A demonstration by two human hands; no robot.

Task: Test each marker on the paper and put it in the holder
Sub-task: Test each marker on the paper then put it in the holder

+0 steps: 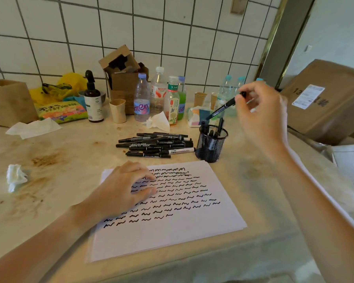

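now the right hand (260, 117) pinches a marker (223, 108) tip-down just above the mesh holder (211, 144) near the worktop's back edge, needing only lowering and release, while the left hand (123, 188) lies flat-fingered on the paper (172, 231).

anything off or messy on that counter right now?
Yes. Brown stains smear the counter left of the paper, with a crumpled tissue beside them and another by the bottles. The untested markers lie in a loose heap. The mesh holder stands upright.
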